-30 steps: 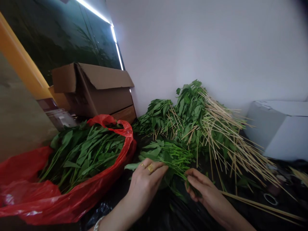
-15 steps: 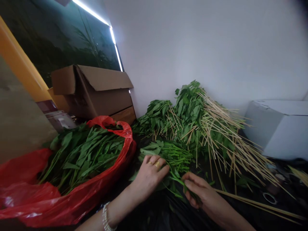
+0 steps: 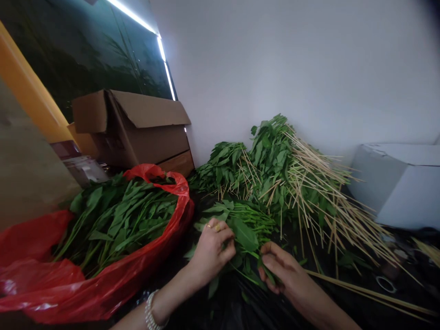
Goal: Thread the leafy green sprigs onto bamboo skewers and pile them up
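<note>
My right hand (image 3: 283, 270) pinches a leafy green stem (image 3: 256, 253), whose broad leaf points up and left toward my other hand. Dark green leaf also shows below its fingers. My left hand (image 3: 213, 243), with a gold ring and a beaded bracelet, has its fingers curled in over the greens; whatever they grip is hidden. Behind both hands lies a pile of cut leafy greens (image 3: 256, 219), stems toward the right, on a black plastic sheet (image 3: 237, 302).
At left, a red plastic bag (image 3: 165, 243) holds more long-leaved greens. Leafy bunches on thin wooden sticks (image 3: 319, 178) are heaped against the wall. Two loose sticks (image 3: 364, 291) lie at right. A cardboard box (image 3: 151, 140) stands back left, a white box (image 3: 398, 183) at right.
My left hand has drawn slightly left and down, its fingers curling more. The broad leaf now shows between my hands. My right hand has barely moved, still pinching the stem.
</note>
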The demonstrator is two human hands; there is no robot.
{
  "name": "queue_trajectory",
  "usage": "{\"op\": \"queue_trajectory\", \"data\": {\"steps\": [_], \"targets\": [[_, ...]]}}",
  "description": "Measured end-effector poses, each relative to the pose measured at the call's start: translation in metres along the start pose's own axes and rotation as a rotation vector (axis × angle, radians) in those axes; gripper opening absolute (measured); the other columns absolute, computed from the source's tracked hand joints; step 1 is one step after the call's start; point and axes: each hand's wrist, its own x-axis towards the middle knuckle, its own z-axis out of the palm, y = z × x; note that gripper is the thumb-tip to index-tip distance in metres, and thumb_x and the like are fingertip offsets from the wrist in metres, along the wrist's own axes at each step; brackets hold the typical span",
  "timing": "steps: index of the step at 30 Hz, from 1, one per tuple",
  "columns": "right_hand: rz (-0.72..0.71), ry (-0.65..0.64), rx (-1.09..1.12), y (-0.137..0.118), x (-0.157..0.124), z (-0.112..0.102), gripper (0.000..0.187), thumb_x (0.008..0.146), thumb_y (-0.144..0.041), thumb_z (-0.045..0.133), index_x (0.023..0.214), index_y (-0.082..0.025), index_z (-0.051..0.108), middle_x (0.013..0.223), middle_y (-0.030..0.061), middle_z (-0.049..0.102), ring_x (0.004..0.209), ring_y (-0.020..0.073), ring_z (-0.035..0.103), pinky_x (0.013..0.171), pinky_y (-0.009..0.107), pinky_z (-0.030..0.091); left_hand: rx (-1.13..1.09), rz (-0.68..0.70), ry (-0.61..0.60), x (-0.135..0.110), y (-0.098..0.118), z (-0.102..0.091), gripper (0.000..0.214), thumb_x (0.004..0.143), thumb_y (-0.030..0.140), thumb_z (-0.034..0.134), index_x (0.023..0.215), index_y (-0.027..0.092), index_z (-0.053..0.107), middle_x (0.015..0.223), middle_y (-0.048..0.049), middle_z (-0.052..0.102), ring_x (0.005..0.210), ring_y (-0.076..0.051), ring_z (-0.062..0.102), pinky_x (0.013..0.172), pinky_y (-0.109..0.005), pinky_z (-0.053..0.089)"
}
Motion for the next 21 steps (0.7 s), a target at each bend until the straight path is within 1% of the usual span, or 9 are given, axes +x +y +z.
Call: {"op": "queue_trajectory", "data": {"steps": [2, 5, 6, 7, 10, 12, 14, 17, 21], "targets": [[-0.006, 0.028, -0.008, -0.002, -0.001, -0.001, 0.048, 0.072, -0.063, 0.066, 0.085, -0.021, 0.046, 0.061, -0.0046, 0.057, 0.044, 0.0062, 0.041, 0.044, 0.021, 0.023, -0.171, -0.175, 0.103, 0.005, -0.007, -0.008, 0.018, 0.079, 0.012, 0.045, 0.064, 0.019, 0.053, 0.067, -0.0004, 0.053, 0.072, -0.017, 0.048, 0.068, -0.029, 0.038], [0.003, 0.102, 0.007, -0.003, -0.001, -0.005, 0.047, 0.07, -0.061, 0.068, 0.085, -0.022, 0.046, 0.06, -0.0043, 0.058, 0.044, 0.0066, 0.042, 0.043, 0.02, 0.023, -0.342, -0.424, 0.327, 0.013, -0.017, -0.028, 0.018, 0.082, 0.018, 0.041, 0.064, 0.019, 0.047, 0.063, 0.0017, 0.047, 0.064, -0.015, 0.045, 0.061, -0.025, 0.037], [0.012, 0.12, 0.02, -0.002, -0.001, -0.006, 0.047, 0.071, -0.062, 0.067, 0.085, -0.022, 0.046, 0.059, -0.0043, 0.058, 0.043, 0.0069, 0.043, 0.043, 0.02, 0.023, -0.372, -0.45, 0.354, 0.014, -0.017, -0.035, 0.019, 0.085, 0.022, 0.041, 0.067, 0.019, 0.048, 0.064, 0.0022, 0.046, 0.062, -0.014, 0.044, 0.058, -0.024, 0.036], [0.023, 0.134, 0.03, -0.001, 0.0, -0.006, 0.047, 0.071, -0.063, 0.065, 0.086, -0.022, 0.046, 0.058, -0.0044, 0.058, 0.042, 0.0073, 0.043, 0.042, 0.02, 0.023, -0.395, -0.455, 0.347, 0.014, -0.015, -0.041, 0.021, 0.088, 0.025, 0.04, 0.071, 0.019, 0.051, 0.064, 0.0024, 0.047, 0.061, -0.013, 0.044, 0.057, -0.023, 0.036], [0.047, 0.158, 0.006, 0.002, 0.002, -0.005, 0.049, 0.073, -0.068, 0.059, 0.085, -0.023, 0.045, 0.052, -0.0059, 0.055, 0.038, 0.0074, 0.042, 0.039, 0.02, 0.021, -0.387, -0.341, 0.213, 0.009, 0.0, -0.047, 0.018, 0.09, 0.031, 0.049, 0.081, 0.018, 0.059, 0.069, 0.0012, 0.054, 0.063, -0.013, 0.048, 0.058, -0.022, 0.039], [0.049, 0.173, -0.035, 0.003, 0.002, -0.004, 0.047, 0.075, -0.068, 0.057, 0.084, -0.023, 0.044, 0.047, -0.0081, 0.05, 0.036, 0.0066, 0.037, 0.038, 0.019, 0.019, -0.312, -0.198, 0.128, 0.003, 0.012, -0.041, 0.012, 0.087, 0.027, 0.058, 0.084, 0.018, 0.064, 0.073, -0.0002, 0.058, 0.065, -0.013, 0.051, 0.06, -0.022, 0.041], [0.033, 0.167, -0.052, 0.002, 0.001, -0.004, 0.045, 0.078, -0.066, 0.056, 0.085, -0.024, 0.043, 0.043, -0.0106, 0.043, 0.035, 0.0059, 0.031, 0.037, 0.019, 0.016, -0.216, -0.032, 0.053, -0.002, 0.019, -0.032, 0.01, 0.087, 0.023, 0.06, 0.088, 0.019, 0.069, 0.072, -0.0012, 0.059, 0.065, -0.013, 0.053, 0.06, -0.022, 0.041], [0.013, 0.118, -0.042, 0.002, 0.001, -0.006, 0.043, 0.08, -0.065, 0.054, 0.085, -0.024, 0.041, 0.042, -0.0128, 0.037, 0.035, 0.0058, 0.024, 0.037, 0.019, 0.013, -0.09, 0.153, -0.01, -0.006, 0.019, -0.017, 0.016, 0.091, 0.021, 0.056, 0.096, 0.021, 0.071, 0.076, -0.0029, 0.061, 0.069, -0.013, 0.057, 0.062, -0.023, 0.043], [0.008, 0.088, -0.171, 0.003, 0.001, -0.007, 0.041, 0.084, -0.065, 0.048, 0.086, -0.024, 0.041, 0.042, -0.0128, 0.037, 0.034, 0.0062, 0.023, 0.036, 0.02, 0.014, 0.028, 0.214, -0.021, -0.006, 0.009, -0.007, 0.019, 0.093, 0.021, 0.053, 0.105, 0.023, 0.068, 0.091, -0.0045, 0.064, 0.08, -0.015, 0.059, 0.07, -0.024, 0.046]]}}
